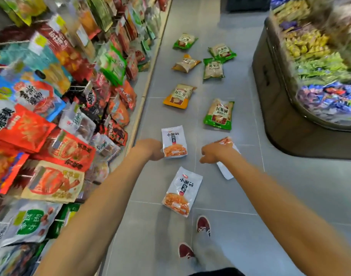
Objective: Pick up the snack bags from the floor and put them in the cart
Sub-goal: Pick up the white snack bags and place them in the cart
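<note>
My left hand (150, 149) grips the edge of a white snack bag (174, 141) with orange food printed on it. My right hand (214, 151) holds a second white bag (226, 172), which runs under my wrist and is mostly hidden. A third white bag (181, 192) lies flat on the grey floor between my arms, just ahead of my feet. Further up the aisle lie several more bags: a yellow one (179, 96), a green one (219, 114), and others behind them (213, 68). No cart is in view.
A shelf wall packed with hanging snack packets (61, 116) lines the left side. A rounded dark display bin (290, 120) full of wrapped sweets stands on the right. My red shoes (203, 226) stand on the grey tiled aisle floor (250, 196).
</note>
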A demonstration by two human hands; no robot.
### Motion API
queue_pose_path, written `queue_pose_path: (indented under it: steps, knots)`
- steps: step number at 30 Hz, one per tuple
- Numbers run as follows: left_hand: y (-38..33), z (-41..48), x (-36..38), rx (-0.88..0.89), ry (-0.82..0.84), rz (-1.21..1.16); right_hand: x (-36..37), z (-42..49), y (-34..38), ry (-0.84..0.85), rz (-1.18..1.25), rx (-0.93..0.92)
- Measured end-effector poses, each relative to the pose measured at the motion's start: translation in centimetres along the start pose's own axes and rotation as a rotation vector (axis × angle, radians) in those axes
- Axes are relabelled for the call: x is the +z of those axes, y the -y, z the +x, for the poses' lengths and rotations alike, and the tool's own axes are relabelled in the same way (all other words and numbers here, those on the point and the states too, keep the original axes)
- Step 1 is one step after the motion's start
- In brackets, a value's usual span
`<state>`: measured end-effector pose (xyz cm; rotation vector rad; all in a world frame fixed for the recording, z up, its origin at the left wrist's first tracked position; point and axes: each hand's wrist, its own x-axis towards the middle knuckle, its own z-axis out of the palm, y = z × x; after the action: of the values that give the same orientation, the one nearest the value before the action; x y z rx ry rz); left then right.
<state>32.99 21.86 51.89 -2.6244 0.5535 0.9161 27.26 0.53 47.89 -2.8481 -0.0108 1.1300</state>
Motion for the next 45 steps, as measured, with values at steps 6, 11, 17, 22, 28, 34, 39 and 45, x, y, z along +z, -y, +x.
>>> queue_pose_path:
  steps: [6,11,17,22,28,34,39,45]
  knots:
    - [-0.7,6.3,3.7,0.078,-0.042,-0.079,4.5,5.0,-1.5,0.069,0.124,0.065]
    - [-0.2,11.2,8.8,0.126,0.097,-0.038,10.1,8.9,-0.9,0.17,0.251,0.125]
    - [0.6,18.5,18.5,0.25,0.174,-0.005,20.3,14.8,2.1,0.28,0.405,0.246]
    - [1.3,27.4,29.6,0.243,0.238,0.114,31.1,24.1,4.4,0.305,0.468,0.319]
    - [0.3,40.4,43.8,0.259,0.254,0.03,44.4,36.7,5.0,0.247,0.62,0.423]
    - [-1.0,50.7,55.0,0.276,0.167,-0.145,53.8,47.2,5.3,0.148,0.784,0.555]
    - [-1.9,56.1,61.2,0.234,0.171,-0.454,59.0,52.5,5.8,0.09,0.971,0.602]
    - [-2.2,57.0,66.1,0.273,0.152,-0.821,62.9,53.8,7.0,-0.092,1.186,0.629]
